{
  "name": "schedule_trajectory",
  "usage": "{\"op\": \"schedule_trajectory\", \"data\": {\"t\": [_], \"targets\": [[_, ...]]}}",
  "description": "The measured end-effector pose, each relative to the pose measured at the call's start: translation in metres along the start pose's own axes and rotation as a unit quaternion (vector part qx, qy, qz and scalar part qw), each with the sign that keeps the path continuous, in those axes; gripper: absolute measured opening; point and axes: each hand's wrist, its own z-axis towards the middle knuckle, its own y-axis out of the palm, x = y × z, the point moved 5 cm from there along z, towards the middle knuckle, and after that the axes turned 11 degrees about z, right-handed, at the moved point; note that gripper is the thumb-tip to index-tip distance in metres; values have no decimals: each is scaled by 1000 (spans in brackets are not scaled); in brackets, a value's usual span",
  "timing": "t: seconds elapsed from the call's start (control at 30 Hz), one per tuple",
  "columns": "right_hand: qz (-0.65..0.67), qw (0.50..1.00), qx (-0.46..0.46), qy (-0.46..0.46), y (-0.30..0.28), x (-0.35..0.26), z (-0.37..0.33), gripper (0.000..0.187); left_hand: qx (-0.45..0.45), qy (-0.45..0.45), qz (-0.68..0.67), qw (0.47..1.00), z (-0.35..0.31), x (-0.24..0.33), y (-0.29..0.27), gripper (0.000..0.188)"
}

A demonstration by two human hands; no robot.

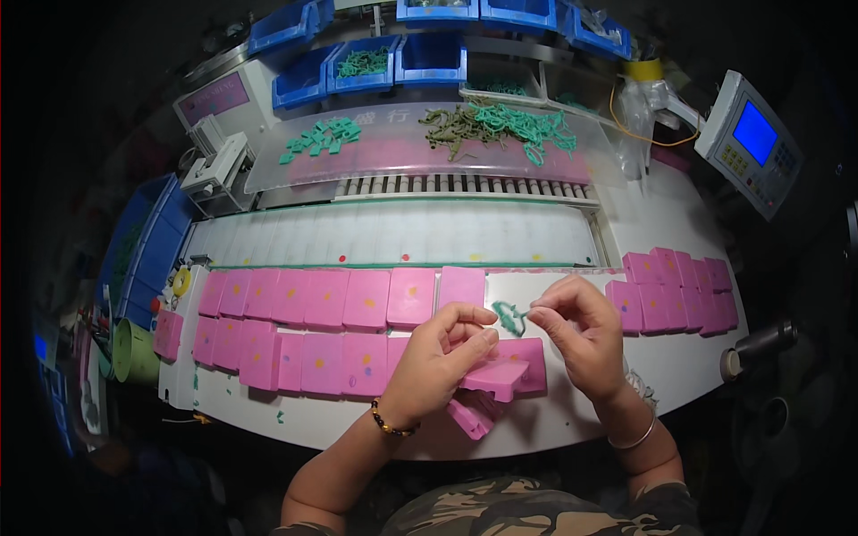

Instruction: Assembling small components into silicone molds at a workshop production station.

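My right hand (579, 335) is closed, thumb against forefinger, on a thin green plastic piece (509, 318) that looks like a small branched frame. It hangs over the white table between my two hands. My left hand (447, 353) faces it with curled fingers, thumb and fingertips pressed together; what they pinch, if anything, is too small to tell. Just under that hand a pink block (496, 377) lies tilted over other pink blocks, and whether the hand grips it is unclear. A further pink piece (474, 418) slants toward the table's near edge.
Rows of pink blocks (349, 297) cover the table's left; more blocks (679, 295) stand at the right. Behind runs a pale conveyor belt (393, 234). Green pieces (527, 125) lie on a clear cover (393, 161), below blue bins (429, 58). A screen device (755, 138) stands right.
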Motion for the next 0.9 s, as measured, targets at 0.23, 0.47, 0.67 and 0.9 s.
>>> {"op": "schedule_trajectory", "data": {"t": [0.23,0.47,0.67,0.9], "targets": [[-330,851,-41,-406,19,-31,-24,28,-70,9,3,998,-2,-2,9,24],[-262,894,-85,-354,22,-28,-22,23,-71,-42,-40,996,-4,-13,6,21],[-49,988,-105,-104,19,-9,-13,10,-52,-6,80,995,-5,-6,2,19],[186,975,2,124,-1,25,-9,17,-28,51,109,992,5,-2,6,18]]}}
